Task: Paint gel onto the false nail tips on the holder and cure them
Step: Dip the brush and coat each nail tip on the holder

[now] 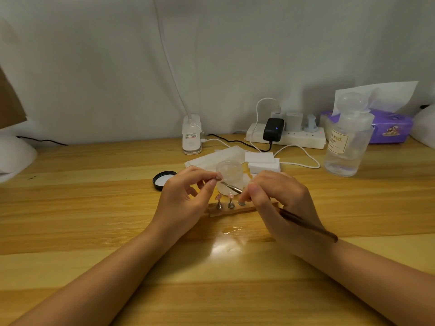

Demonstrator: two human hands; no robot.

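Your left hand (186,198) pinches a nail tip (219,177) above the holder (235,209) at bench (94,208) centre. Your right hand (280,201) grips the brush (306,225), bristles near that tip. Two tips (218,197) stand on the holder; clear jar (230,171) just behind.

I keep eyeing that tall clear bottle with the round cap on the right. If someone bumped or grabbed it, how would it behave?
The clear bottle looks tall for its base and only partly filled, with liquid low down, so it probably resists a light nudge but could tip if hit near its round cap. Its smooth wall may feel slippery. It is probably fairly light.
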